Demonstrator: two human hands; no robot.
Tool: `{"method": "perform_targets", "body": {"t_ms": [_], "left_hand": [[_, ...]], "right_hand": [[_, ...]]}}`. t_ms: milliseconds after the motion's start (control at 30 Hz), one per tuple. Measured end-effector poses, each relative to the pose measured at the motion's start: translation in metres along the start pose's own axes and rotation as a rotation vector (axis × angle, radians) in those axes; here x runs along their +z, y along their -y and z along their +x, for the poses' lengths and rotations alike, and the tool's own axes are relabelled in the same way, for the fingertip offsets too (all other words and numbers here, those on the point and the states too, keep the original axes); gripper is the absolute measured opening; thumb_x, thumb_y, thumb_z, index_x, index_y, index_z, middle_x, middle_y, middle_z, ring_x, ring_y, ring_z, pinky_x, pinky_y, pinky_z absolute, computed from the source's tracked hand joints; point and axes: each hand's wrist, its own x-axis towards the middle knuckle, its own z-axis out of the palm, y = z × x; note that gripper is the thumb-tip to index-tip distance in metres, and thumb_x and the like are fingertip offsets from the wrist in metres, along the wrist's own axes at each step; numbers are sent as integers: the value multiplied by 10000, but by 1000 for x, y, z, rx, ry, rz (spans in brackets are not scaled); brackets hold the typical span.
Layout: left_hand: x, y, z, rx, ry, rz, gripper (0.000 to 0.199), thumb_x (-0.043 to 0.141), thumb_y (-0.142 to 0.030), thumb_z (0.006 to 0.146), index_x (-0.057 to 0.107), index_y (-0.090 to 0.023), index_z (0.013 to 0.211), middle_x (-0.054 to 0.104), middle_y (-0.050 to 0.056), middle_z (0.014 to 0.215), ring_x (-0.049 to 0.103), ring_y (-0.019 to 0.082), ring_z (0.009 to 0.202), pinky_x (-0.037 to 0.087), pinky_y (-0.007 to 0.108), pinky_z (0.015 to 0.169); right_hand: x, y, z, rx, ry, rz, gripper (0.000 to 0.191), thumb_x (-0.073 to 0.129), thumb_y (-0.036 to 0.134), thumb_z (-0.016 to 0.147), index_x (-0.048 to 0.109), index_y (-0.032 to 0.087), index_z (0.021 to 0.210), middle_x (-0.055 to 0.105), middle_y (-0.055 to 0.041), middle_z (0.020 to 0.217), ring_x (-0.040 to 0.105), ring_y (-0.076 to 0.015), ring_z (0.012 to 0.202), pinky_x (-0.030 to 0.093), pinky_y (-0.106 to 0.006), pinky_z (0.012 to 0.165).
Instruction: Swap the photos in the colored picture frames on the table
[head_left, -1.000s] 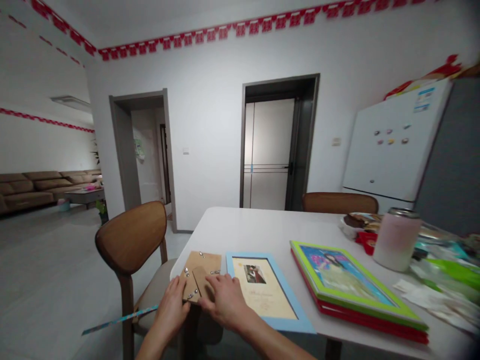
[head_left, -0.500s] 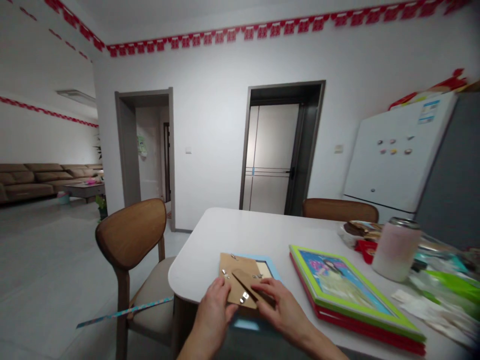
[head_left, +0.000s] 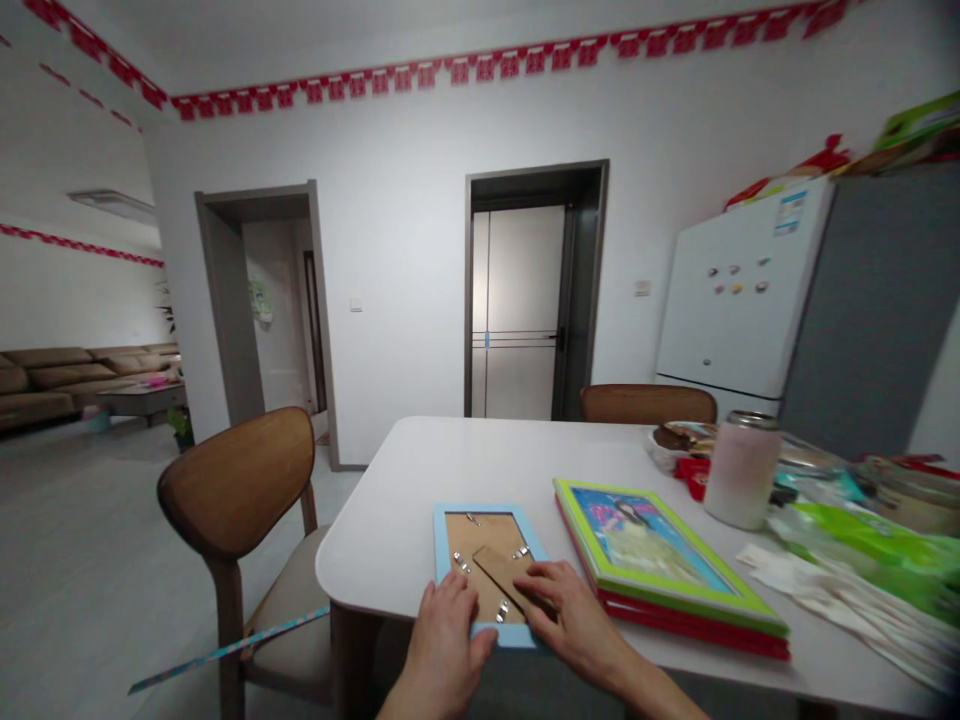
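A light-blue photo frame [head_left: 441, 545] lies face down at the table's near edge. Its brown backing board [head_left: 487, 530] sits inside the rim, with several small metal clips and a slanting easel stand [head_left: 499, 575] on it. My left hand [head_left: 448, 630] grips the lower left corner, fingers on the board and thumb by the bottom rim. From the right, my right hand [head_left: 566, 615] holds the lower right side, fingertips over the stand and board. Part of the right rim is hidden under that hand.
Right of my hands, a green picture frame [head_left: 750, 620] lies stacked on red ones [head_left: 697, 632]. Beyond stand a pink-white thermos [head_left: 742, 470], a white cloth [head_left: 832, 595] and green packaging [head_left: 862, 540]. A wooden chair [head_left: 240, 480] is at the left, another chair [head_left: 649, 403] behind the table [head_left: 450, 455].
The backing board, which was tilted and offset over the blue frame, now lies within its rim. Both hands have come down with it. My view has swung slightly right.
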Motion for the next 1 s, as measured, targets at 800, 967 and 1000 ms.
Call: {"method": "perform_targets", "body": {"t_ms": [800,967,1000], "left_hand": [[-2,8,-10,35,20,-111,403,536,-229,680,447,-180,1070,545,34,1006,464,179,985,147,365,1002],[-2,12,-9,41,32,-105,430,537,-220,680,432,-184,1095,537,42,1039,450,185,1019,152,374,1004],[-2,12,-9,45,29,-106,418,540,-221,680,440,-184,1084,539,40,1030,455,184,1008,162,372,1000]], "right_hand": [[-1,-2,27,-2,53,-220,340,320,192,775,656,143,766,564,-99,878,485,-177,862,349,-278,795],[-4,34,4,-214,105,-64,275,382,247,777,642,262,865,529,-50,1048,445,-185,966,335,-318,838],[-6,41,0,-245,132,-48,270,383,248,780,644,271,843,539,-42,1015,450,-181,947,338,-320,833]]}}
